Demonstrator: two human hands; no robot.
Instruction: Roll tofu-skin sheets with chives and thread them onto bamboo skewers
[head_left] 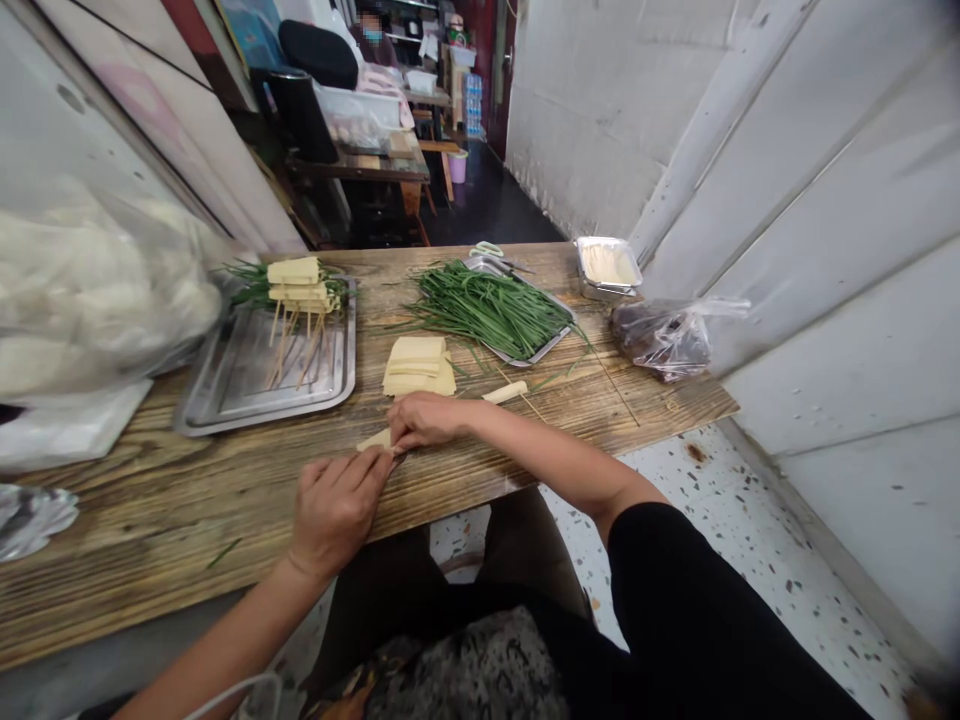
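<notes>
Near the table's front edge, my left hand [337, 505] and my right hand [426, 418] meet over a pale yellow tofu sheet [373, 440]. Fingers of both hands are closed on it, and they cover most of it. Just beyond lies a stack of tofu sheets [417, 362]. One rolled tofu sheet [506, 391] rests on a thin wooden skewer [531, 405] to the right of my right wrist. Farther back, long green chives [499, 308] are heaped on a metal tray [553, 345].
At left, a metal tray [225, 385] bears skewered tofu rolls [300, 285] with chives. A big plastic bag [97, 300] stands beside it. Scissors [487, 249], a foil container [607, 268] and a dark-filled bag [664, 340] sit at the back and right. Another person [375, 45] is in the background.
</notes>
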